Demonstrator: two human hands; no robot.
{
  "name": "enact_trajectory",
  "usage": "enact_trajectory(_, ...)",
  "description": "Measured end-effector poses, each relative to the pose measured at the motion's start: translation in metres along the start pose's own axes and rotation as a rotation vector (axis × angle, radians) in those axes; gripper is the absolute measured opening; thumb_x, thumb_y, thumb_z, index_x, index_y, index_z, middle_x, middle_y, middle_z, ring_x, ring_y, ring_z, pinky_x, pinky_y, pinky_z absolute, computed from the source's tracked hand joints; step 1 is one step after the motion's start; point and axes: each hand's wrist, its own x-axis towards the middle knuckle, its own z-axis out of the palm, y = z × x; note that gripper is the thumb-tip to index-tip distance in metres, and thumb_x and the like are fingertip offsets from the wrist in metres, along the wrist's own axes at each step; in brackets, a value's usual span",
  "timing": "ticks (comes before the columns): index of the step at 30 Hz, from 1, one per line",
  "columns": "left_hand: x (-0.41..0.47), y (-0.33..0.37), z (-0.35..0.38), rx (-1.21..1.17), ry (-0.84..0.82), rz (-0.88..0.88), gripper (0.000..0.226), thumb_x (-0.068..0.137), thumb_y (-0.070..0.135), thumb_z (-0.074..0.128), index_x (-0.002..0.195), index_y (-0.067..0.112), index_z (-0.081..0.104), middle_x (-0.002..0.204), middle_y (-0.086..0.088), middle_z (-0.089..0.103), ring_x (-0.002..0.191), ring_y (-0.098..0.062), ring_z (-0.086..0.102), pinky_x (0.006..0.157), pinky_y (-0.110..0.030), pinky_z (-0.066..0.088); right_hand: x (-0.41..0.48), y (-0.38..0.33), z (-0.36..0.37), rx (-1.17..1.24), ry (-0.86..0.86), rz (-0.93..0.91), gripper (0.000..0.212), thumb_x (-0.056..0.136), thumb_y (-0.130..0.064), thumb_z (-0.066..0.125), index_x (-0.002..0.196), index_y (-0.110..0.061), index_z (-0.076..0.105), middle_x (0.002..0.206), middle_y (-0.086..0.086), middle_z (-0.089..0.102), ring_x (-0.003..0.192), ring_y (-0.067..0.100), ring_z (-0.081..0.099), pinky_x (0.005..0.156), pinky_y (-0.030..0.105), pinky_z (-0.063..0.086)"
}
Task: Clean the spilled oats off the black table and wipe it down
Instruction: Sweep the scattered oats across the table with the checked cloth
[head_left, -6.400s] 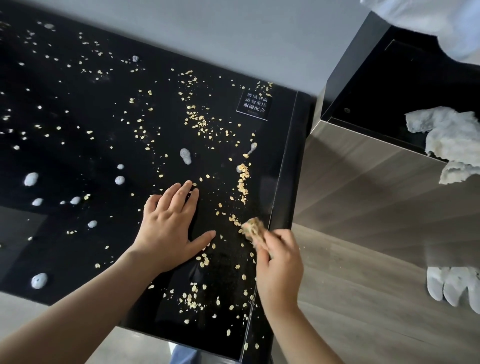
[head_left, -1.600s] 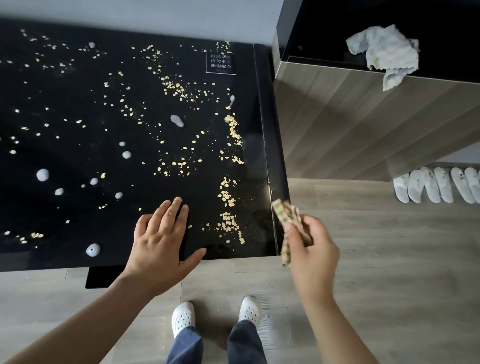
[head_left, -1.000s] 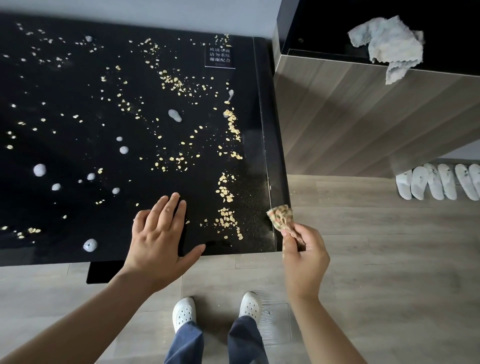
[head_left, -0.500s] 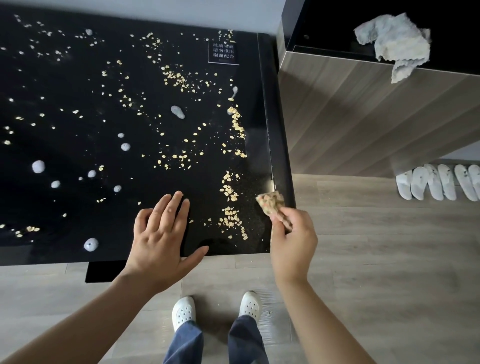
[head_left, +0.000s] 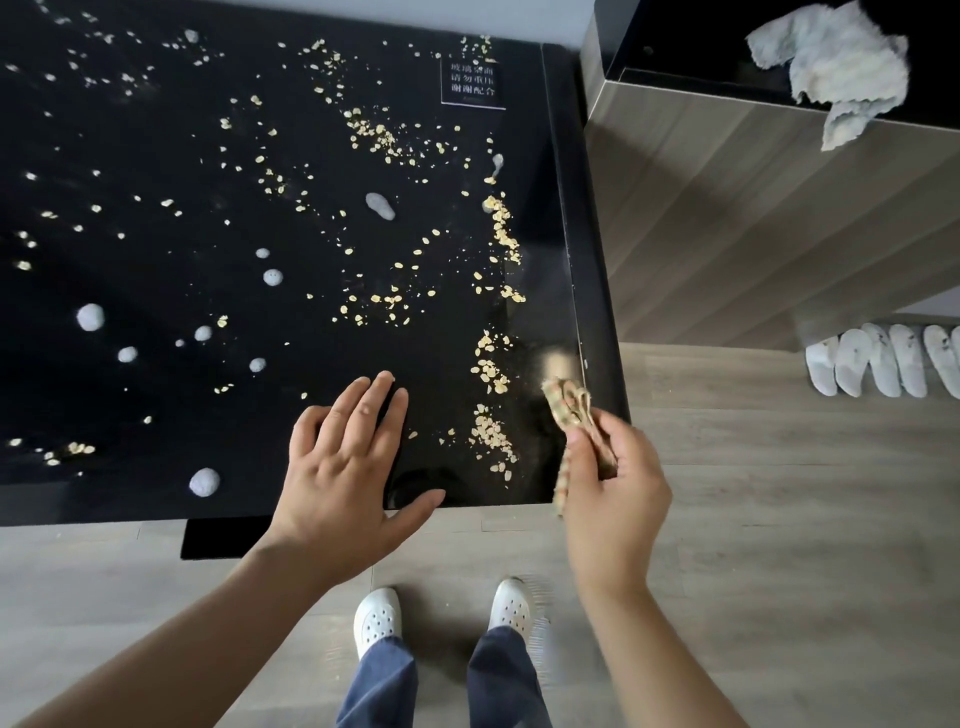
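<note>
Oat flakes (head_left: 491, 434) and pale foamy blobs (head_left: 204, 482) are scattered across the glossy black table (head_left: 156, 156); a denser line of oats runs along its right side. My left hand (head_left: 347, 470) lies flat and open on the table near its front edge. Over the table's front right corner, my right hand (head_left: 610, 491) is shut on a small crumpled, oat-speckled cloth (head_left: 569, 410). The cloth's tip sits just right of the oat line, slightly blurred.
A wood-sided cabinet (head_left: 753, 218) with a black top stands right of the table, a white rag (head_left: 836, 67) draped over its edge. White slippers (head_left: 883, 366) line the floor beyond. My white shoes (head_left: 376, 621) stand on the grey wood floor below the table edge.
My right hand with the cloth swung in from beside the table's corner to over its right edge, and the view drifted slightly. My left hand stayed flat in place.
</note>
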Motion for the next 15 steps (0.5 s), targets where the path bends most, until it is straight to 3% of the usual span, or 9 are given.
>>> enact_trajectory(4, 0.0, -0.001, 0.0, -0.033, 0.042, 0.01, 0.087, 0.076, 0.069, 0.047, 0.138, 0.007, 0.047, 0.15, -0.01, 0.036, 0.138, -0.029, 0.034, 0.105, -0.046, 0.026, -0.021, -0.001, 0.025, -0.066, -0.004, -0.063, 0.015, 0.082, -0.013, 0.067, 0.093, -0.002, 0.069, 0.088, 0.003, 0.067, 0.078, 0.016, 0.061, 0.073, 0.002, 0.037)
enact_trajectory(8, 0.002, -0.01, -0.002, -0.062, 0.051, 0.055, 0.085, 0.075, 0.068, 0.05, 0.137, 0.01, 0.049, 0.147, -0.008, 0.039, 0.135, -0.028, 0.038, 0.103, -0.048, 0.031, -0.036, -0.025, 0.047, 0.062, -0.076, -0.066, 0.015, 0.082, -0.012, 0.07, 0.096, -0.007, 0.071, 0.089, -0.002, 0.067, 0.079, 0.009, 0.063, 0.068, 0.01, 0.046)
enact_trajectory(12, 0.006, -0.023, -0.006, -0.075, 0.018, 0.099, 0.083, 0.074, 0.069, 0.049, 0.137, 0.015, 0.05, 0.145, -0.003, 0.041, 0.132, -0.025, 0.038, 0.1, -0.047, 0.035, -0.003, -0.029, 0.033, 0.104, -0.019, -0.079, 0.016, 0.083, -0.015, 0.07, 0.097, -0.008, 0.073, 0.087, -0.003, 0.066, 0.076, 0.005, 0.059, 0.068, 0.008, 0.043)
enact_trajectory(15, 0.008, -0.026, -0.008, -0.084, 0.017, 0.113, 0.081, 0.074, 0.069, 0.05, 0.136, 0.016, 0.051, 0.143, -0.002, 0.042, 0.13, -0.024, 0.039, 0.099, -0.045, 0.035, 0.038, -0.016, 0.02, 0.009, 0.01, -0.113, 0.018, 0.085, -0.016, 0.067, 0.1, -0.008, 0.072, 0.089, 0.0, 0.068, 0.078, 0.012, 0.061, 0.07, 0.022, 0.048)
